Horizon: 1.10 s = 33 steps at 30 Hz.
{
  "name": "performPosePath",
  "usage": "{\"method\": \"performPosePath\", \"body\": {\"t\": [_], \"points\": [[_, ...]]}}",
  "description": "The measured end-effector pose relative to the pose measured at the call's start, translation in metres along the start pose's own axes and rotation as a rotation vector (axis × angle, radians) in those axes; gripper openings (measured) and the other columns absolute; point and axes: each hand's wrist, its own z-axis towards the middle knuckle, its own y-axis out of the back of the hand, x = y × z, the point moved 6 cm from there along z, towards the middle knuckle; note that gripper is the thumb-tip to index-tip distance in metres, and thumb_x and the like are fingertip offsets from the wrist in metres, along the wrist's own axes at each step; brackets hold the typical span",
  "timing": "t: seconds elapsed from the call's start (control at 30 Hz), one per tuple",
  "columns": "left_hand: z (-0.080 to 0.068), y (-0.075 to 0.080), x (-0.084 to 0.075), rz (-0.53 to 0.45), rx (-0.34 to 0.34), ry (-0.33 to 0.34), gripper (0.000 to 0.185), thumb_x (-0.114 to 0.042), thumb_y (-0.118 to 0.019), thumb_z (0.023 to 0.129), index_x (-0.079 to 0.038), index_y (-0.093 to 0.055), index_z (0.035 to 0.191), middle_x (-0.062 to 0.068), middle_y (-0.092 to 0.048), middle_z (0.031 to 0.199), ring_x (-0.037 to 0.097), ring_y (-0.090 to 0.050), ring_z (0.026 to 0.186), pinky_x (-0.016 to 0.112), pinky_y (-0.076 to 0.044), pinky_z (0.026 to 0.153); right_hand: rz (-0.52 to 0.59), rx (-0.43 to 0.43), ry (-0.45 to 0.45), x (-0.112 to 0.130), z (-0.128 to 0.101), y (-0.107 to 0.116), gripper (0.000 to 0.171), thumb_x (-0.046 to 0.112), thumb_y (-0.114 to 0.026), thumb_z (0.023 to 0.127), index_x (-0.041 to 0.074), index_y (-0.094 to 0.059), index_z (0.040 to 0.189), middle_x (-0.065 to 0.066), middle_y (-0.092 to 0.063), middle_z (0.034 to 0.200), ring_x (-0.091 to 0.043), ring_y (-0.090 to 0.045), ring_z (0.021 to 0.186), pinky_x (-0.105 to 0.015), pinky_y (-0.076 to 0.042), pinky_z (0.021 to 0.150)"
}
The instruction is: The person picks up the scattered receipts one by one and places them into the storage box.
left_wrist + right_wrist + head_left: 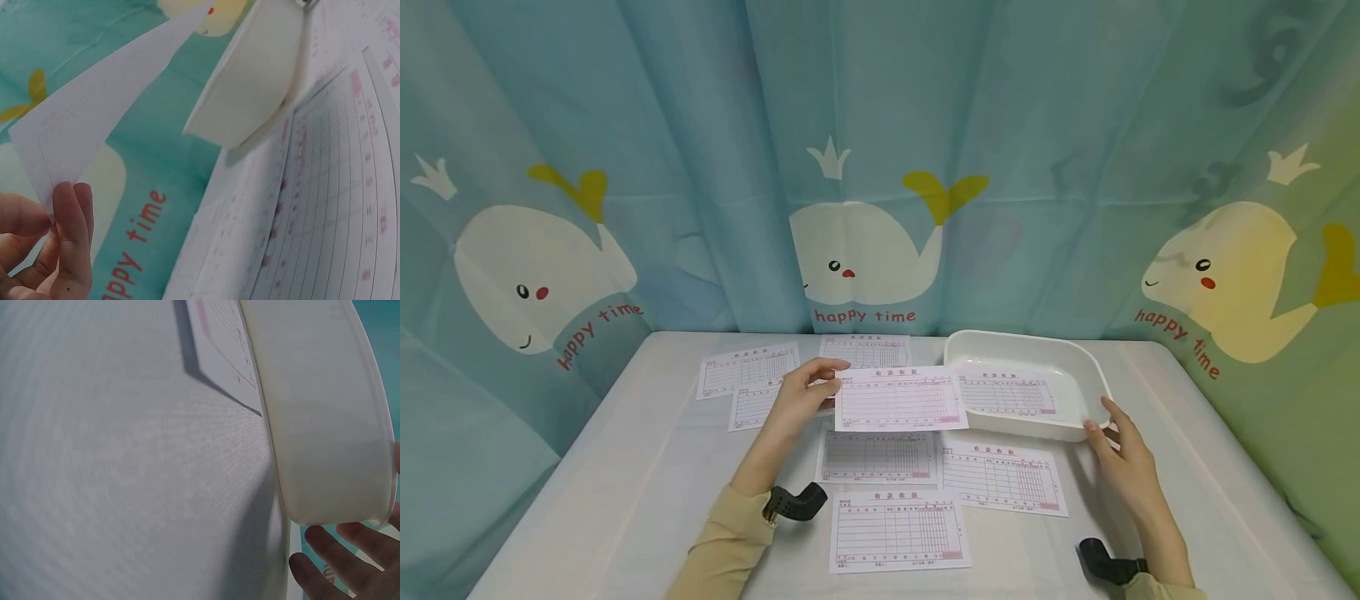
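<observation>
My left hand [805,396] pinches a printed receipt slip [898,400] by its left edge, thumb on one face and fingers on the other. The slip is raised above the table, its right end overlapping the tray's left side in the head view. From the left wrist view, the slip [106,100] shows its pale back, slightly bent. My right hand [1123,450] holds the front right corner of a white plastic tray [1030,427], thumb and fingers at the rim. Inside the tray lies another receipt slip [1007,393]. In the right wrist view, fingers [334,550] spread beside the tray's corner [331,487].
Several receipt slips lie on the white-covered table [625,492]: one at the front [898,533], others in the middle, beside the tray and at the back left [748,367]. Behind hangs a blue curtain [880,100] with whale prints.
</observation>
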Motion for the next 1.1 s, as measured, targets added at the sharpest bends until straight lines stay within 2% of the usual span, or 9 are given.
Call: {"method": "performPosePath", "body": {"t": [0.33,0.5,0.9,1.1], "points": [[0.011,-0.033,-0.006,-0.031,0.074,-0.024,0.026,-0.007,-0.056,0.093,-0.008,-0.065,0.118,0.008,-0.05,0.105,0.017,-0.052,0.089,0.031,-0.054,0.078,0.004,-0.006,0.005,-0.002,-0.001,0.001,0.067,0.037,-0.042,0.102,0.003,-0.015,0.153,-0.035,-0.021,0.152,-0.056,-0.036,0.128,-0.069,-0.036,0.097],[0.016,-0.051,-0.01,-0.057,0.104,-0.033,0.026,-0.005,-0.056,0.093,-0.007,-0.065,0.117,0.008,-0.05,0.103,0.016,-0.052,0.085,0.028,-0.054,0.074,0.009,-0.01,0.007,-0.002,-0.001,0.001,0.067,0.037,-0.042,0.102,0.003,-0.016,0.153,-0.035,-0.022,0.151,-0.055,-0.037,0.129,-0.068,-0.036,0.098],[0.031,-0.087,-0.016,-0.132,0.131,-0.01,0.025,-0.006,-0.057,0.093,-0.006,-0.066,0.117,0.007,-0.052,0.101,0.013,-0.056,0.079,0.023,-0.053,0.069,0.001,-0.019,0.013,-0.002,0.0,0.001,0.066,0.037,-0.042,0.101,0.003,-0.017,0.153,-0.035,-0.022,0.151,-0.056,-0.038,0.127,-0.069,-0.036,0.097],[0.038,-0.108,-0.021,-0.158,0.172,-0.008,0.026,-0.006,-0.055,0.094,-0.005,-0.065,0.118,0.005,-0.052,0.097,0.012,-0.058,0.078,0.026,-0.056,0.072,-0.009,-0.015,0.006,-0.001,0.002,0.0,0.066,0.037,-0.042,0.102,0.004,-0.016,0.153,-0.035,-0.022,0.151,-0.058,-0.037,0.127,-0.07,-0.036,0.097]]}}
